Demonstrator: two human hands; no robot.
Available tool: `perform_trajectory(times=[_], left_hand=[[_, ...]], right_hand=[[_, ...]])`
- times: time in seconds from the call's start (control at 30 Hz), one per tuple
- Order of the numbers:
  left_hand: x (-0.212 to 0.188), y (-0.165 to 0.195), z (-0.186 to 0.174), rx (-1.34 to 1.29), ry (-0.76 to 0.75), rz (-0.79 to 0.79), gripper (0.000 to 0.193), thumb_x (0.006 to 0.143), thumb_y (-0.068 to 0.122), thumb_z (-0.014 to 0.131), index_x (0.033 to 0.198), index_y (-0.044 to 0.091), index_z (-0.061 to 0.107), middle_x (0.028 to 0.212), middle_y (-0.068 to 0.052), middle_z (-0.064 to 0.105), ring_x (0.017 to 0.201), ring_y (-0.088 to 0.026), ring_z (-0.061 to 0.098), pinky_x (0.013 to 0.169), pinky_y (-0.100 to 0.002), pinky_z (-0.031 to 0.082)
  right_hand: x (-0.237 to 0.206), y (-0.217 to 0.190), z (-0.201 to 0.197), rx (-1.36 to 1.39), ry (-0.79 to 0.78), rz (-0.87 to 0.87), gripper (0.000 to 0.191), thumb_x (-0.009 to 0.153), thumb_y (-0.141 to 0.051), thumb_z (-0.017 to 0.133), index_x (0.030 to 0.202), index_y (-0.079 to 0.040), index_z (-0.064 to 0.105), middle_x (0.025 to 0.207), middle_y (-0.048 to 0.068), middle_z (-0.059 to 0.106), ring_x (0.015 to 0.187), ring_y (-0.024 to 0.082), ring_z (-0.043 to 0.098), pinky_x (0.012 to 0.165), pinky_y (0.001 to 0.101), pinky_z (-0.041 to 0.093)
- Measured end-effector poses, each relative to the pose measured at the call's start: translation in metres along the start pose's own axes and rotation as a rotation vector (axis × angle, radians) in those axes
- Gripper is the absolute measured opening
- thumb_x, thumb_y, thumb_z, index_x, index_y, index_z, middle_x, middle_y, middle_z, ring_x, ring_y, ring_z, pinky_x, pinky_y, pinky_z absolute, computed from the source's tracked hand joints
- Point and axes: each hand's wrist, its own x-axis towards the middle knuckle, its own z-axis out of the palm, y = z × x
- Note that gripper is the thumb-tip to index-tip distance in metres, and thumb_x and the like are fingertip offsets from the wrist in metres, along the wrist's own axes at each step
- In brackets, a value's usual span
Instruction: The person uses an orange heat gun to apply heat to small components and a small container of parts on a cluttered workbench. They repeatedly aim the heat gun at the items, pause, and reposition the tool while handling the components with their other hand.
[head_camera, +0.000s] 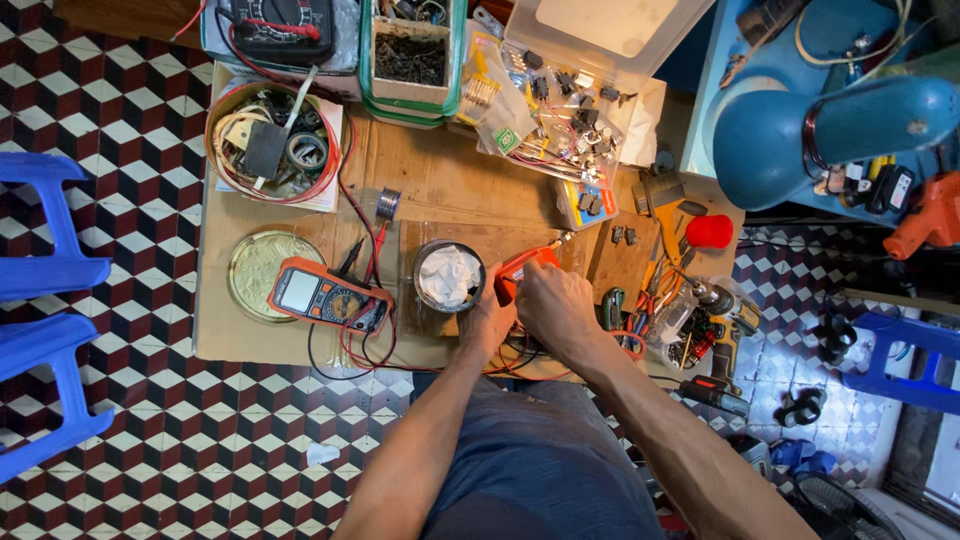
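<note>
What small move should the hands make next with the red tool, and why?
Probably tilt the red tool slightly toward the round tin of white material. The right hand grips the tool, the left hand steadies beside it, and its metal tip points away from that tin.

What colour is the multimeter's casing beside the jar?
Orange around a dark body, multimeter, left of the jar; head view.

2 multimeters (327, 297) (283, 24), 2 blue stools (45, 235) (50, 390), 1 drill (722, 315), 1 red cap (710, 231), loose components uncountable, too small.
</note>
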Motion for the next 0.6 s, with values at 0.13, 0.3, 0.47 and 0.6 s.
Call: perform_trajectory(times=[0.13,0.3,0.47,0.6], left_hand=[[-0.014,0.005,0.013,-0.094,-0.115,-0.097,0.071,0.087,0.028,0.076,0.147,0.009,0.045,0.129,-0.022,0.065,0.118,-0.038,0.064,0.097,-0.045,0.052],[-0.040,0.016,0.042,-0.128,0.158,0.126,0.078,0.085,0.029,0.082,0.143,-0.005,0.043,0.128,-0.028,0.062,0.114,-0.041,0.062,0.093,-0.048,0.051],[-0.084,0.022,0.101,-0.337,-0.037,-0.455,0.041,0.088,0.026,0.073,0.118,0.001,0.061,0.103,-0.016,0.069,0.085,-0.023,0.065,0.073,-0.038,0.054],[-0.088,0.029,0.152,-0.589,-0.347,-0.539,0.039,0.095,0.019,0.075,0.097,-0.015,0.056,0.089,-0.018,0.050,0.073,-0.026,0.046,0.063,-0.042,0.037]], right_hand=[[-0.039,0.020,-0.012,-0.061,0.041,-0.031,0.018,0.092,-0.020,0.063,0.098,-0.003,0.063,0.082,0.017,0.071,0.073,0.036,0.070,0.062,0.0506,0.055],[-0.130,0.094,-0.030,0.167,0.213,0.205,0.027,0.092,-0.030,0.069,0.111,-0.010,0.074,0.094,0.014,0.076,0.081,0.030,0.075,0.072,0.0419,0.058],[-0.190,0.152,0.007,0.322,0.275,0.246,0.026,0.088,-0.024,0.070,0.109,-0.010,0.076,0.095,0.014,0.075,0.082,0.029,0.074,0.074,0.0398,0.059],[-0.207,0.189,0.035,0.444,0.275,0.276,0.027,0.088,-0.022,0.071,0.110,-0.007,0.074,0.098,0.014,0.074,0.085,0.029,0.073,0.076,0.0401,0.058]])
